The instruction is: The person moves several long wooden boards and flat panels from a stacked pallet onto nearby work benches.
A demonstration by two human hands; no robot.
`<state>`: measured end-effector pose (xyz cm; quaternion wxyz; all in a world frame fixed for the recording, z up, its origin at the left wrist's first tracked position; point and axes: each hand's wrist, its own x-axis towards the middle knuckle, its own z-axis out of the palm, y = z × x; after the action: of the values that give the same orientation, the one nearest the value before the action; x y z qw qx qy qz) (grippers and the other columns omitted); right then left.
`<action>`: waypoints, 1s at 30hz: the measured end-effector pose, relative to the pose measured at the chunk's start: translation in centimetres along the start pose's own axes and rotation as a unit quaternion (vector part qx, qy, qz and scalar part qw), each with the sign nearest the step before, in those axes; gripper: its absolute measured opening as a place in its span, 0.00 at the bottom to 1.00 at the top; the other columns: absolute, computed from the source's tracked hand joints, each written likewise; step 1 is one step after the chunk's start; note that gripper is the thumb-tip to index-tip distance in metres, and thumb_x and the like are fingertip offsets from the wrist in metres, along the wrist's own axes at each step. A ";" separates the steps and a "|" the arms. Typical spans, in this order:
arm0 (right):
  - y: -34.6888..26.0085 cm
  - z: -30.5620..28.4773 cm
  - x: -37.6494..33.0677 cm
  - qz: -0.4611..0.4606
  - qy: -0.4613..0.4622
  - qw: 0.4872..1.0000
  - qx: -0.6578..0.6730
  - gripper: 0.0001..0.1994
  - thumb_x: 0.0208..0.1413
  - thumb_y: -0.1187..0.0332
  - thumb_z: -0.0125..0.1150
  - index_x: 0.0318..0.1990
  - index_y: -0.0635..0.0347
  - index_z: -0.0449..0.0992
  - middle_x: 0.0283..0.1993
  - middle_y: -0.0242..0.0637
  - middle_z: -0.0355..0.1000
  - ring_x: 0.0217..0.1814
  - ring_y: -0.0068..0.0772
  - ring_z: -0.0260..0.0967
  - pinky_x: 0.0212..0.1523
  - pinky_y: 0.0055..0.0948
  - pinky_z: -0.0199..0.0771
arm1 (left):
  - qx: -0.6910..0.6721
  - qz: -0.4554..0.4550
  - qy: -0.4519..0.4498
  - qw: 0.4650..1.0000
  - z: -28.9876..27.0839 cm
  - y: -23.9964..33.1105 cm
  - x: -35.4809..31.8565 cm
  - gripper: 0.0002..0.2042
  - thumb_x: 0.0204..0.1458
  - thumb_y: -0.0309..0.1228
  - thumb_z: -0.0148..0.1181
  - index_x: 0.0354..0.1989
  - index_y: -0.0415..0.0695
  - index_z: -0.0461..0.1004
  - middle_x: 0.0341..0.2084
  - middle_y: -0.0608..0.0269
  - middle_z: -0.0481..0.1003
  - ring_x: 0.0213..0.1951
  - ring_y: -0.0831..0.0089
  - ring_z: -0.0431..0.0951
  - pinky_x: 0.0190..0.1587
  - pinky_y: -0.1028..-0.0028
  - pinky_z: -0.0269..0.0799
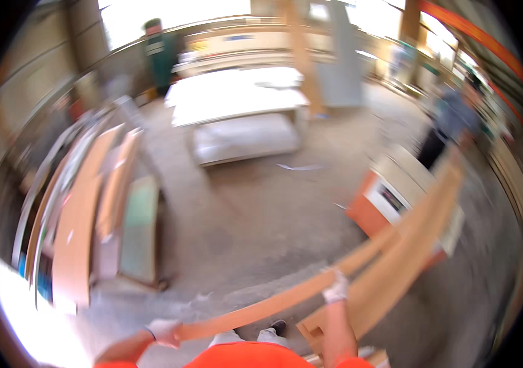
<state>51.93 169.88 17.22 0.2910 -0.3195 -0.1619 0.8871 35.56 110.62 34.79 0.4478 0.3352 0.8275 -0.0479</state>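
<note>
A long, narrow wooden strip (261,306) runs from the lower left, across in front of my body, toward the far right. My left hand (164,332), in a pale glove, is closed round its near left end. Further along, my gloved right hand (336,287) grips the same strip, its fingers blurred by motion. Beside the strip on the right lie wider wooden boards (390,276), which reach back over an orange and white machine (390,193). The far end of the strip merges with these boards in the blur.
A person (457,116) in grey stands behind the machine at the boards' far end. Several panels (77,227) lean in a rack on the left. A white-topped table (237,98) stands ahead. Concrete floor (243,214) lies between, with a scrap strip (298,167) on it.
</note>
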 end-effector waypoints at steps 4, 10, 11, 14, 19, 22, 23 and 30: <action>3.3 0.6 -3.5 -0.013 0.052 0.998 -0.027 0.18 0.60 0.47 0.67 0.40 0.52 0.75 0.35 0.32 0.75 0.42 0.35 0.74 0.48 0.45 0.78 | 0.013 -0.071 0.206 0.976 5.3 -6.7 -6.4 0.13 0.38 0.35 0.64 0.33 0.44 0.78 0.30 0.46 0.81 0.37 0.45 0.83 0.41 0.51 0.79; 11.5 11.0 -21.1 0.043 -0.049 0.998 -0.024 0.17 0.58 0.44 0.69 0.39 0.45 0.77 0.36 0.26 0.77 0.41 0.29 0.76 0.48 0.40 0.79 | 0.018 -0.135 0.410 0.902 13.0 -18.7 -13.6 0.14 0.34 0.29 0.70 0.32 0.47 0.77 0.34 0.55 0.78 0.42 0.51 0.79 0.47 0.55 0.75; 12.1 14.5 -22.0 0.029 -0.081 0.996 -0.027 0.16 0.60 0.45 0.68 0.38 0.45 0.77 0.36 0.26 0.77 0.41 0.29 0.76 0.49 0.39 0.78 | 0.006 -0.140 0.449 0.883 13.3 -20.5 -13.3 0.14 0.34 0.28 0.71 0.33 0.47 0.76 0.34 0.56 0.77 0.43 0.51 0.78 0.49 0.55 0.74; 15.2 20.5 -27.2 0.004 -0.187 0.982 0.002 0.15 0.65 0.48 0.64 0.41 0.48 0.76 0.37 0.28 0.76 0.43 0.30 0.75 0.51 0.38 0.77 | -0.042 -0.132 0.525 0.840 16.9 -25.6 -13.6 0.16 0.33 0.27 0.70 0.34 0.48 0.74 0.34 0.57 0.76 0.42 0.52 0.77 0.48 0.56 0.73; 21.2 30.9 -35.2 -0.062 -0.385 0.919 -0.054 0.16 0.71 0.54 0.57 0.55 0.52 0.67 0.46 0.34 0.69 0.44 0.34 0.67 0.47 0.36 0.71 | -0.124 -0.141 0.552 0.812 23.8 -31.4 -14.4 0.18 0.33 0.26 0.71 0.37 0.46 0.75 0.36 0.55 0.76 0.45 0.51 0.77 0.50 0.55 0.72; 25.7 36.8 -39.8 -0.055 -0.440 0.893 -0.080 0.15 0.71 0.56 0.58 0.56 0.52 0.67 0.46 0.34 0.68 0.43 0.33 0.66 0.47 0.36 0.70 | -0.194 -0.160 0.540 0.803 27.7 -31.9 -15.1 0.18 0.33 0.27 0.70 0.37 0.45 0.75 0.37 0.53 0.77 0.45 0.49 0.78 0.47 0.54 0.74; 27.5 38.7 -40.9 -0.063 -0.442 0.890 -0.095 0.14 0.70 0.57 0.58 0.55 0.53 0.68 0.46 0.35 0.68 0.44 0.33 0.65 0.47 0.36 0.69 | -0.222 -0.163 0.541 0.794 29.8 -32.0 -15.2 0.19 0.34 0.27 0.70 0.38 0.45 0.75 0.37 0.52 0.77 0.45 0.48 0.78 0.48 0.54 0.74; 43.8 49.9 -45.9 -0.004 -0.455 0.863 -0.219 0.20 0.63 0.63 0.68 0.53 0.67 0.70 0.40 0.53 0.77 0.40 0.50 0.78 0.45 0.47 0.81 | -0.340 -0.289 0.560 0.698 42.9 -30.3 -17.2 0.23 0.33 0.29 0.72 0.43 0.41 0.74 0.39 0.46 0.77 0.47 0.45 0.77 0.50 0.53 0.75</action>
<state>29.63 102.33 55.27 0.1112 0.0647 -0.4673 0.8747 54.31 62.22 15.95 -0.0506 -0.1302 0.9417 0.3060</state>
